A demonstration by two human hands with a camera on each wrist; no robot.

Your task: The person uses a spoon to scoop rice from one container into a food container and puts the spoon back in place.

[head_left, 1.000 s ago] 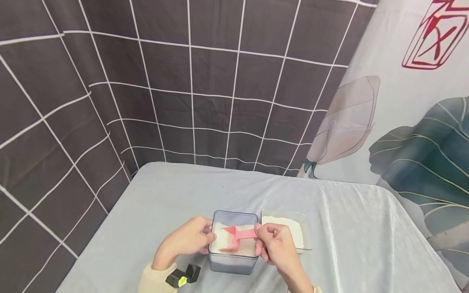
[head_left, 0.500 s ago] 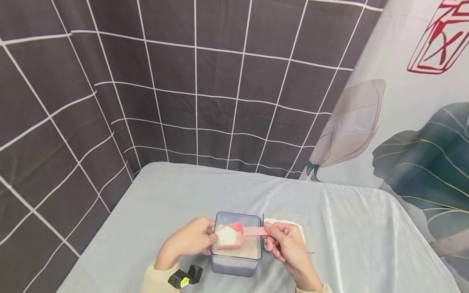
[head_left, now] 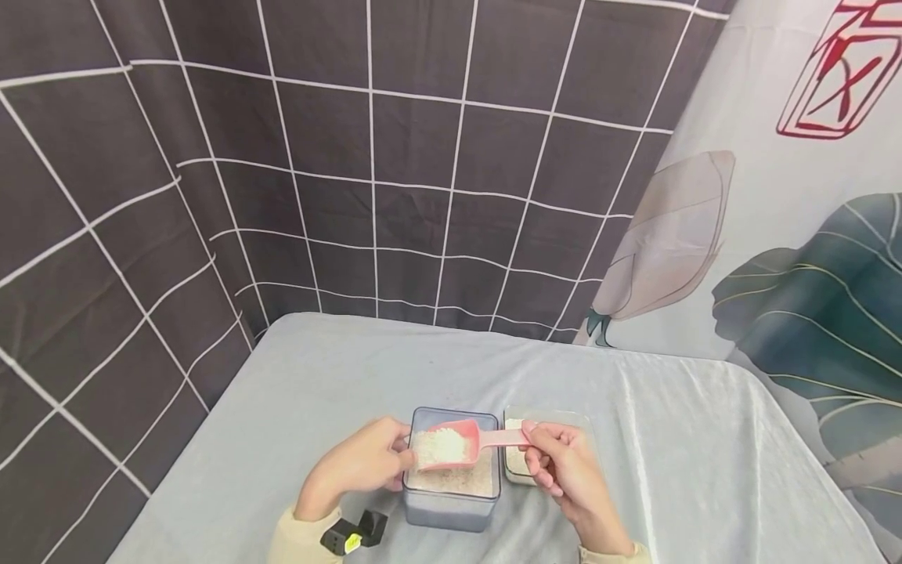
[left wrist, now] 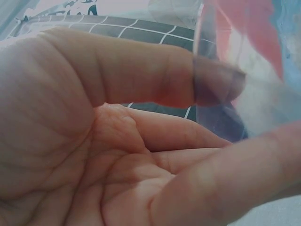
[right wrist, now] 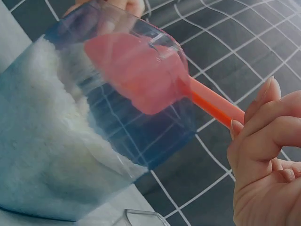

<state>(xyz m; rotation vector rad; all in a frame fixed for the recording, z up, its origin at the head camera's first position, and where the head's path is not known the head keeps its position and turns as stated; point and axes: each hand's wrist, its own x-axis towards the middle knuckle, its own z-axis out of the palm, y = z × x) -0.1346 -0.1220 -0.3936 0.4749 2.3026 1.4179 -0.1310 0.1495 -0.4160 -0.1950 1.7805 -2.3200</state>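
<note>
A pink scoop [head_left: 474, 442], heaped with white rice-like grains [head_left: 445, 446], is held above the grains inside a blue-tinted clear container [head_left: 451, 511]. The thumb and fingers of my right hand [head_left: 571, 470] pinch the end of its handle, outside the right rim. My left hand [head_left: 366, 462] grips the container's left wall, with the thumb at the rim. Through the clear side in the right wrist view, the scoop's bowl [right wrist: 136, 70] shows above a sloping mass of grains [right wrist: 51, 136]. Fingertips of the left hand [left wrist: 221, 84] show against the clear wall in the left wrist view.
A second clear container [head_left: 519, 473] with white grains stands just to the right, partly hidden by the right hand. Both stand on a table with a pale grey-blue cloth [head_left: 338, 368]. A dark gridded curtain [head_left: 416, 211] hangs behind and to the left.
The scoop has risen from the grains with a heaped load, its bowl now more level. My right hand has moved right with it. My left hand keeps its grip on the container.
</note>
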